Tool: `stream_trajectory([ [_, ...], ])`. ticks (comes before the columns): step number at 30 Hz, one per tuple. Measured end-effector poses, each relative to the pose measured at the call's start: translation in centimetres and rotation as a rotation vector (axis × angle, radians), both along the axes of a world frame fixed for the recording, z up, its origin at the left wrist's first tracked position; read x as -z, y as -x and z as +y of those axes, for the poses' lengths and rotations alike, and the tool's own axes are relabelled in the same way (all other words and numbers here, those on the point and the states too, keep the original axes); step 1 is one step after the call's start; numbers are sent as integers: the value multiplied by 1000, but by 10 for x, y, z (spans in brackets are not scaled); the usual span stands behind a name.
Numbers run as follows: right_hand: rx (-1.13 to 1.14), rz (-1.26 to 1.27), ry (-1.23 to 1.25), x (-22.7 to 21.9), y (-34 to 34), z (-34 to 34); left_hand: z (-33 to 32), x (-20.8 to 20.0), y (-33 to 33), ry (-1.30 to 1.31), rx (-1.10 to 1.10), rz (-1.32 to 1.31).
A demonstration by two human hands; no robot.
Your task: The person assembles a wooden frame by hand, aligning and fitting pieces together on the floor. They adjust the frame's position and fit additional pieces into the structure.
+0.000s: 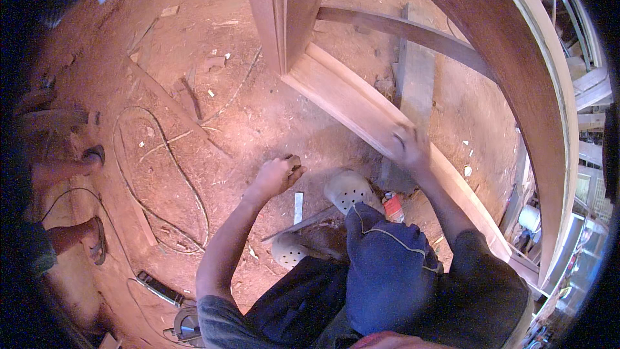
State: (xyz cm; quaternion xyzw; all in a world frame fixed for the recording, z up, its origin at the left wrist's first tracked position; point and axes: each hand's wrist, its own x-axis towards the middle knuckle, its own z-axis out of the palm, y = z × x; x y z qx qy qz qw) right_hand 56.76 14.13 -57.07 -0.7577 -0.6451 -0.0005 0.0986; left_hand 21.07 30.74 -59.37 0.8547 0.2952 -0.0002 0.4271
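Blue fabric [387, 278], red packet [393, 207], wooden frame [349, 105]

The floor [245, 116] is bare reddish earth, uneven and dusty, strewn with pale chips and small wood scraps [170, 10]. A long wood strip [161, 94] lies slantwise across it, near a cord [169, 154] looped loosely on the ground. Light falls palest around the middle of the floor and dims toward the left. Along the right edge, lengths of timber [591, 87] sit above crowded clutter [571, 291], too distorted to tell apart.
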Motion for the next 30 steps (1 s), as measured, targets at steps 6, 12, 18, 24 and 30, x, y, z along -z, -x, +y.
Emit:
stream_trajectory([
  [6, 73, 26, 34, -8, 41, 164, 3, -10, -4, -11, -1, 39],
  [12, -20, 77, 134, -6, 30, 210, 3, -8, 24, 37, -169, 98],
  [18, -188, -120, 59, -3, 28, 184, 1, 10, 41, 68, -139, 230],
  [24, -197, -83, 111, 0, 49, 251, -4, 7, 16, 50, -60, 165],
  [30, -214, -162, 161, 5, 40, 227, 4, 4, 8, -10, -25, 121],
])
